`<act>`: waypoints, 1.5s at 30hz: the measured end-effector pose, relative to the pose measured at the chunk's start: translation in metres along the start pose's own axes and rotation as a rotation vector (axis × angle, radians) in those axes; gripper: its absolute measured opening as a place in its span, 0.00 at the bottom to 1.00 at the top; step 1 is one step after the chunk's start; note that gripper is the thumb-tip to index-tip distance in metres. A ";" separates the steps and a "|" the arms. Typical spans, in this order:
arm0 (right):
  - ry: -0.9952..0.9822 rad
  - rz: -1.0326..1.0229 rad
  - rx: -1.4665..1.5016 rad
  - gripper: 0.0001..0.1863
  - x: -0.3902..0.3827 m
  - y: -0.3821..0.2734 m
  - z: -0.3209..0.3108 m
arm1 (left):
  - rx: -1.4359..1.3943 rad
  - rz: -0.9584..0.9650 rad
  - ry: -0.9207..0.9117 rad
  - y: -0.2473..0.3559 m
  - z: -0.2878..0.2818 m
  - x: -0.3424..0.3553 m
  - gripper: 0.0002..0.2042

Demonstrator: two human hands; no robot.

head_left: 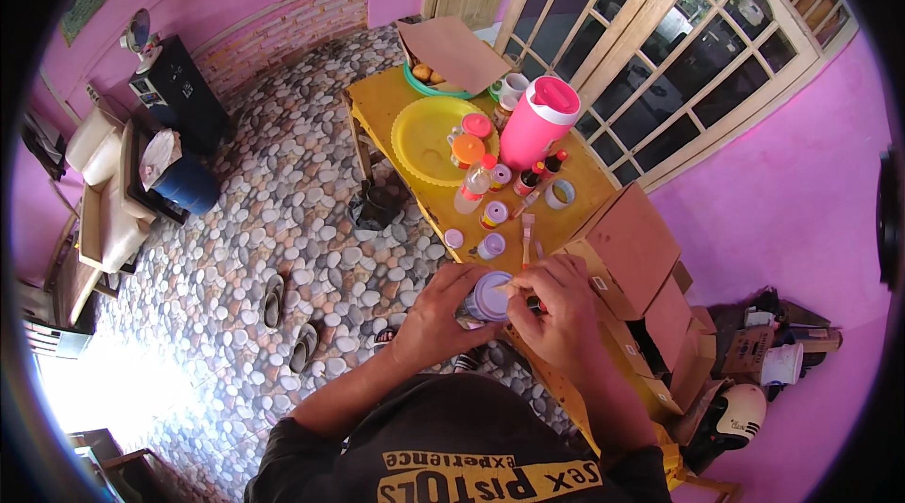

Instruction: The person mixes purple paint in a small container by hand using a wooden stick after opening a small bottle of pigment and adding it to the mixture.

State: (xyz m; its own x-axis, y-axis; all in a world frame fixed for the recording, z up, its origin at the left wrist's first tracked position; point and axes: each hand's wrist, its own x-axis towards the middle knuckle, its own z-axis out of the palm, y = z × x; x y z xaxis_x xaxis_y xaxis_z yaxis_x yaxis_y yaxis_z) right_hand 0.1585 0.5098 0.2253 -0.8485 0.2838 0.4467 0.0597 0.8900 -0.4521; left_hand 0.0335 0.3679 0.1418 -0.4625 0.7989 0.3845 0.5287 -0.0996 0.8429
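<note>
My left hand [436, 316] is wrapped round a jar with a lilac lid [491, 296], held over the table's near edge. Beside it my right hand [563, 307] is closed in a pinch. A thin, pale stick-like thing [506, 285] sticks out from its fingertips over the lid; its kind is too small to tell. Beyond my hands stand a small lilac-lidded pot [491, 246] and a loose lilac lid [453, 238]. A flat paintbrush [528, 231] lies just past my right hand.
The yellow table [429, 197] bears a yellow tray [412, 147], a pink jug [539, 123], a clear bottle [474, 184], dark red-capped bottles [529, 180] and a tape roll [560, 194]. Cardboard boxes [630, 248] stand on the right. Sandals [304, 347] lie on the pebble-patterned floor.
</note>
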 end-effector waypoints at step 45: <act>-0.045 -0.067 -0.080 0.09 -0.012 -0.025 -0.022 | 0.018 0.015 0.030 0.014 0.000 -0.010 0.33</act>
State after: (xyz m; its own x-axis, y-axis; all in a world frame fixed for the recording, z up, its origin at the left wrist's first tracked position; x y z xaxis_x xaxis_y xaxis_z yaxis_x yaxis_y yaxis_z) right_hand 0.1792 0.4921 0.2486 -0.8746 0.2078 0.4380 0.0422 0.9326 -0.3584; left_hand 0.0454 0.3580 0.1495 -0.4757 0.7792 0.4082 0.5482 -0.1003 0.8303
